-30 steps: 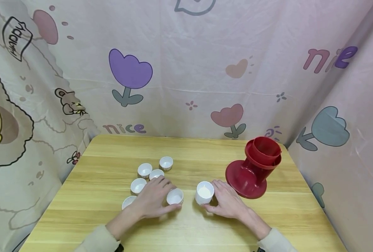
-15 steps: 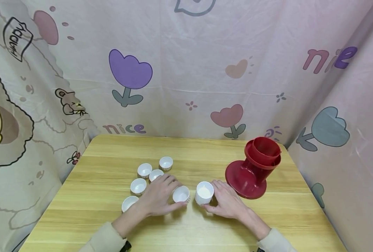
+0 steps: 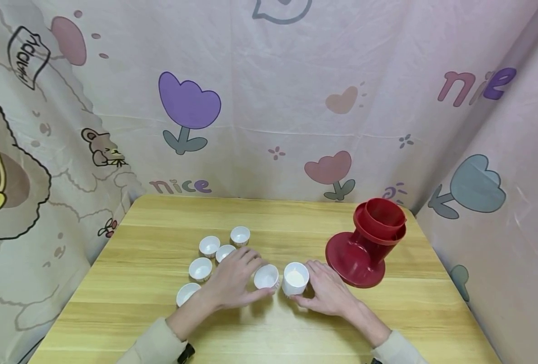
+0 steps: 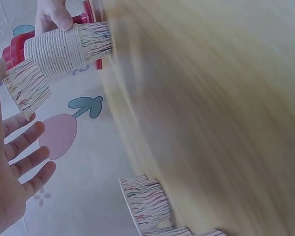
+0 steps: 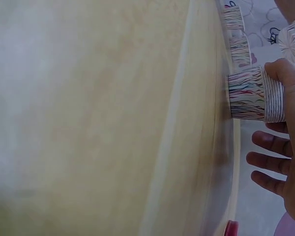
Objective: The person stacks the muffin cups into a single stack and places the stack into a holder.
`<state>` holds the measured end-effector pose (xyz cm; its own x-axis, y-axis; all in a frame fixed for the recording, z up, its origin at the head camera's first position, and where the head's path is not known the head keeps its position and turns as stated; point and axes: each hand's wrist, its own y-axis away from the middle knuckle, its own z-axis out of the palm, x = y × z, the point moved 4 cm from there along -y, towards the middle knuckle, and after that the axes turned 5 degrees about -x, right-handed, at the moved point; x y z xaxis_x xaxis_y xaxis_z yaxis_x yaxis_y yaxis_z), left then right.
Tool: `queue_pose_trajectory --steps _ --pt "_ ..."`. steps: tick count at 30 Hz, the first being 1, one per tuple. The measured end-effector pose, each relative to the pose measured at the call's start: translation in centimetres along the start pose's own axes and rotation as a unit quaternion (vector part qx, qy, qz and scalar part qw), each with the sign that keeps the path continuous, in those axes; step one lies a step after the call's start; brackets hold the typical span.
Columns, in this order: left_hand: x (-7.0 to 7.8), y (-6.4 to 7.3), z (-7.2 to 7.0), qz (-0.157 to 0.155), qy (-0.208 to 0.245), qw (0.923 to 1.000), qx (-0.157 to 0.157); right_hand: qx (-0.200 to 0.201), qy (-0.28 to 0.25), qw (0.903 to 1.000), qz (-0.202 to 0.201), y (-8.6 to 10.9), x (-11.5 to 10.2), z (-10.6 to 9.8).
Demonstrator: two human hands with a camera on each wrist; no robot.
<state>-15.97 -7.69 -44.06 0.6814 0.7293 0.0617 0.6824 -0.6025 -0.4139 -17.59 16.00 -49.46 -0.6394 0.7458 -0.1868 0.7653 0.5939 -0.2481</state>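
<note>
In the head view my left hand (image 3: 232,283) pinches a small white paper baking cup (image 3: 266,278) between thumb and fingers. This cup is tilted and off the table, close beside a stack of nested cups (image 3: 295,280). My right hand (image 3: 325,290) holds that stack upright from the right, thumb at the near side. Wavy coloured lines cover the outside of the held cup (image 4: 27,88) in the left wrist view. There, many rims of the stack (image 4: 56,51) lie tightly together. The stack's base (image 5: 246,93) stands on the tabletop in the right wrist view.
Several single baking cups (image 3: 200,269) stand loosely grouped on the left of the wooden table (image 3: 128,278), partly behind my left hand. At the right stands a red plastic holder (image 3: 357,258) with a wide round base and a cylindrical top. A patterned curtain (image 3: 259,101) hangs behind the table.
My left hand has moved right and slightly away from me, bringing its cup up next to the stack. My right hand and the stack have stayed in place.
</note>
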Motion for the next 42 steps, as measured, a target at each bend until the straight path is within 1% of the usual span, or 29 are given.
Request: queue_pose_trajectory --steps 4,8,12,18,25,32,38,42 --pt "0.2 -0.4 -0.3 0.007 0.000 1.0000 0.006 -0.001 -0.005 1.0000 -0.001 0.0 0.0 0.0" --pt "0.4 -1.0 -0.6 0.022 0.007 0.9997 0.010 0.000 -0.006 1.0000 -0.003 0.0 0.1 0.0" --pt "0.6 -1.5 -0.8 0.036 0.006 0.9993 0.007 0.002 -0.002 1.0000 -0.004 0.0 0.2 0.1" --pt "0.9 -2.1 -1.2 0.044 0.004 0.9990 0.000 0.001 -0.001 1.0000 -0.004 0.1 0.2 0.1" --pt "1.2 -2.8 -1.5 0.065 0.001 0.9979 0.011 -0.017 -0.011 0.9998 -0.006 0.0 0.1 0.1" --pt "1.7 -3.6 -1.3 0.082 0.002 0.9965 0.017 -0.018 -0.006 0.9998 -0.003 -0.1 0.1 0.2" --pt "2.4 -4.2 -1.2 0.087 0.004 0.9960 0.021 -0.016 -0.003 0.9998 0.007 0.0 0.1 0.2" --pt "2.8 -4.6 -1.1 0.085 0.001 0.9963 0.014 -0.012 -0.002 0.9999 0.006 0.0 0.1 0.2"
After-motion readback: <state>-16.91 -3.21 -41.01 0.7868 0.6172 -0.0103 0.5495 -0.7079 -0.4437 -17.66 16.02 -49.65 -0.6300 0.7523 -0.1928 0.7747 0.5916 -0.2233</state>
